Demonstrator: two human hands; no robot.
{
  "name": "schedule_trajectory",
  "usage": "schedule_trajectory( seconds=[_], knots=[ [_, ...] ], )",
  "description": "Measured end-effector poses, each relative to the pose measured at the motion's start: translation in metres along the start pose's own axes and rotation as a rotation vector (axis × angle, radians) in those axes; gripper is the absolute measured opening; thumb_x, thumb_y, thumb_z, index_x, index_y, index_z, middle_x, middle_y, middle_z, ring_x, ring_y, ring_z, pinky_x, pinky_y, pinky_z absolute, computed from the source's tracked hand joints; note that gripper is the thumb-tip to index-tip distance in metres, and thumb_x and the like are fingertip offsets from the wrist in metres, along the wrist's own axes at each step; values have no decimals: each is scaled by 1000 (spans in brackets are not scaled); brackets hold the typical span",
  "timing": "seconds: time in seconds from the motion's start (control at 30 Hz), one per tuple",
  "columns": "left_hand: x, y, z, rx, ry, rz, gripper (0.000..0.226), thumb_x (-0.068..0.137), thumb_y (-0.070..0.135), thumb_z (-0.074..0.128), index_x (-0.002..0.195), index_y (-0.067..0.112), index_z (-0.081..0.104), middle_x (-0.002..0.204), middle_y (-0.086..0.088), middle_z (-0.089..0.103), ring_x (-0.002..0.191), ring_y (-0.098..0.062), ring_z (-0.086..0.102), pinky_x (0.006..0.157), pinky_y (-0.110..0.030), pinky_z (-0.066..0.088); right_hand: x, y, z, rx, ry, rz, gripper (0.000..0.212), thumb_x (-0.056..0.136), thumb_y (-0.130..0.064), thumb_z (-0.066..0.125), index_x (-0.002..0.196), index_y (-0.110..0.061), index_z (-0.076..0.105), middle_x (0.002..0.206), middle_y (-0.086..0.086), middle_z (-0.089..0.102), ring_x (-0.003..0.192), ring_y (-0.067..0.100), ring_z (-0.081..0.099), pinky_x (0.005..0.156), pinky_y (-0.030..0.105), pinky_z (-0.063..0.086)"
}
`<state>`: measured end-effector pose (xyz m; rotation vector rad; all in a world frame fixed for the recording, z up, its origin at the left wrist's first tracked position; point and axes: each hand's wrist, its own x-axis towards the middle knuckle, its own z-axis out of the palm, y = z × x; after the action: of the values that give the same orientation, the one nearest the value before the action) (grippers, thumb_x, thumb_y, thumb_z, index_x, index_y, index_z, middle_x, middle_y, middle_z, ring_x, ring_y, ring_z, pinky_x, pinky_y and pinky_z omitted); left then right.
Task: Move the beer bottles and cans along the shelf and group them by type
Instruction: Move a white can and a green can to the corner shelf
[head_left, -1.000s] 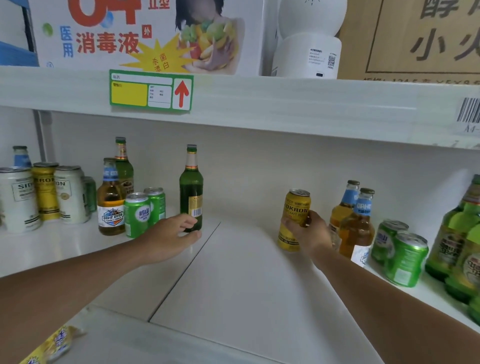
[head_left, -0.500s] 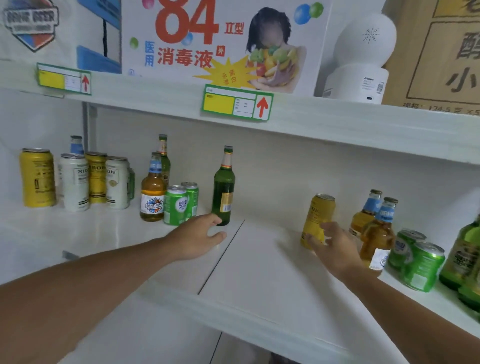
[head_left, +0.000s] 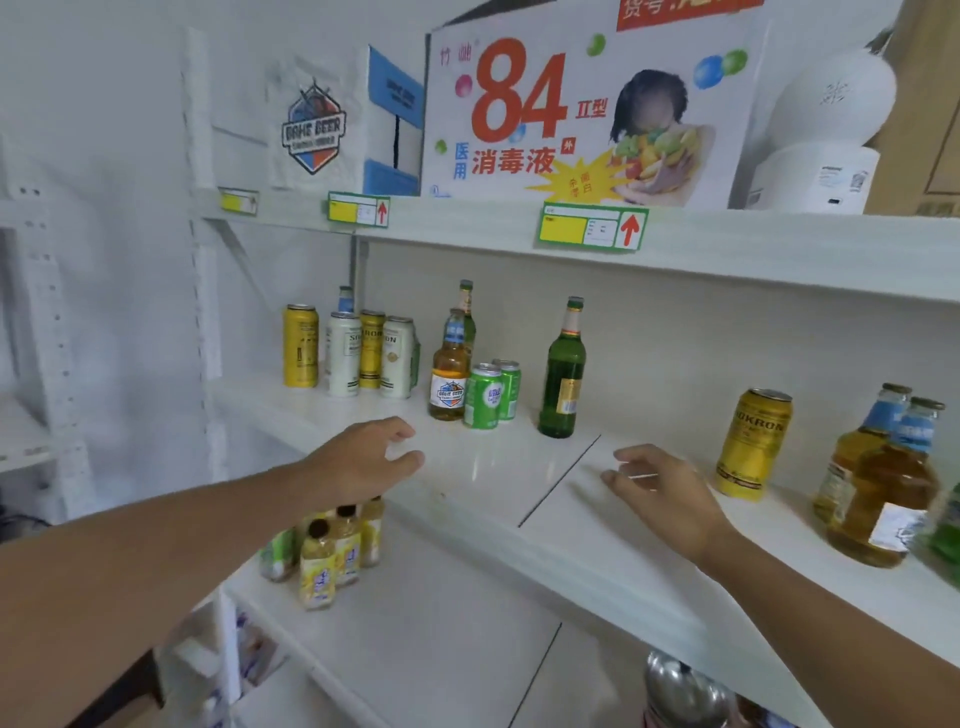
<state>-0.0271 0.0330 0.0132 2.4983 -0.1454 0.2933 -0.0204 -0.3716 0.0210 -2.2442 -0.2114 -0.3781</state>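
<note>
Head view: left hand (head_left: 363, 457) and right hand (head_left: 660, 488) hovering over the shelf (head_left: 519, 467), fingers relaxed, holding nothing. Yellow can (head_left: 753, 444) upright just beside the right hand, green bottle (head_left: 562, 371) behind.

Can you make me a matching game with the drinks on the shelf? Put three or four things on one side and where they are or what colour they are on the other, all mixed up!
Things:
1. tall green bottle
2. yellow can on the right
3. pair of green cans
4. right hand

Descriptions:
A. stands right beside an amber bottle with a blue neck label
B. holds nothing, fingers spread above the shelf
C. stands alone near the seam in the shelf
D. stands next to two amber bottles with blue neck labels

Pairs: 1-C, 2-D, 3-A, 4-B
</note>
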Motion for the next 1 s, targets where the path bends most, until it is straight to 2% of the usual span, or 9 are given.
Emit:
schedule_trajectory(
  seconds=[0.13,0.27,0.43,0.67,0.83,1.0],
  knots=[
    [-53,-4,-27,25,44,-88,52,98,59,64,142,33,58,144,6,62,132,-13,56,110,-32,46,-11,-35,17,62,-76,-104,33,94,-51,75,122,-36,69,114,-11,69,101,6,67,78,26,50],
    [-104,-6,-39,65,38,-124,50,100,56,64,143,31,58,141,12,59,137,-11,53,104,-21,40,-33,-53,47,146,-155,-126,33,94,-47,76,123,-34,68,114,-9,68,101,6,66,79,27,51],
    [-144,-16,-63,142,49,-159,61,101,58,61,151,26,53,152,6,57,139,-10,51,111,-23,39,-49,-78,74,168,-222,-135,37,93,-48,77,126,-33,68,120,-8,67,103,8,67,81,28,54],
    [-151,-57,-94,94,83,-145,63,100,61,60,152,27,52,154,7,57,140,-11,51,113,-26,39,-49,-113,96,93,-252,-143,49,91,-55,76,135,-35,66,127,-7,66,109,14,67,95,37,58],
    [-136,-85,-102,19,90,-106,59,101,56,62,152,27,52,155,7,56,142,-12,51,115,-29,40,-40,-138,110,-11,-247,-120,54,92,-58,74,139,-34,62,130,-7,65,109,12,66,88,32,56],
    [-115,-105,-102,-49,83,-73,56,100,57,62,148,28,54,152,5,58,142,-15,52,114,-32,42,-31,-153,136,-79,-248,-89,57,92,-60,73,140,-33,61,129,-6,64,109,12,64,88,31,54]
  ],
)
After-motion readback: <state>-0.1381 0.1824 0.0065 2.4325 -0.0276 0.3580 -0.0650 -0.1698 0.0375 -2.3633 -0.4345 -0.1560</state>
